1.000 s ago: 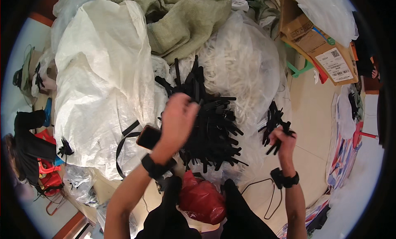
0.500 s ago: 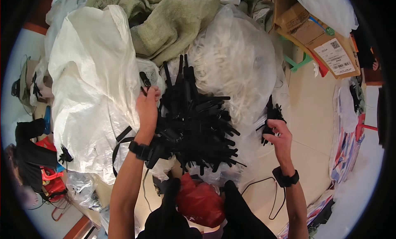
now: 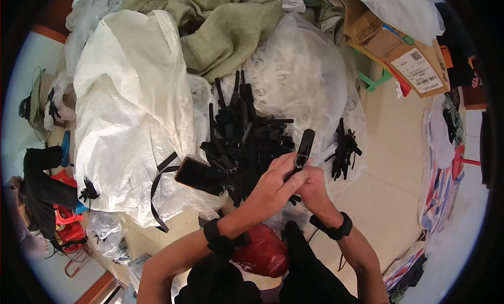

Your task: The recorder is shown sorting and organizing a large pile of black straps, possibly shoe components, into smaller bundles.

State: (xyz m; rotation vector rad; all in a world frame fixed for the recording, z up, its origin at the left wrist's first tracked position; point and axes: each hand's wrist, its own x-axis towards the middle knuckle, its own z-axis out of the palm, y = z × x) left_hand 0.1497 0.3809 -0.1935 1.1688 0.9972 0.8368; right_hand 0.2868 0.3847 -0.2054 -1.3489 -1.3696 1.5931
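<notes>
In front of me, over the heap's right side, my two hands meet at a slim black clip [image 3: 304, 147] with a rounded end and a shiny metal wire piece. My left hand [image 3: 271, 185] pinches it between thumb and fingers, its rounded end pointing up and away. Closed against the clip's lower end is my right hand [image 3: 315, 190], whose fingertips are partly hidden. Beneath them spreads a heap of similar black clips [image 3: 247, 141]. A smaller bunch of black clips [image 3: 346, 146] lies to the right, on clear plastic.
A dark phone-like slab [image 3: 199, 176] rests at the heap's left edge. Left of it stands a big white sack [image 3: 131, 104]. Beyond are a clear bag of white strips [image 3: 294, 73] and green sackcloth [image 3: 231, 36]. A cardboard box [image 3: 388, 47] stands far right; a red bag [image 3: 261, 251] sits between my legs.
Both hands have come inward and together, the left from the white sack's edge, the right from the smaller bunch. The black clip is now between them, and the phone-like slab is uncovered.
</notes>
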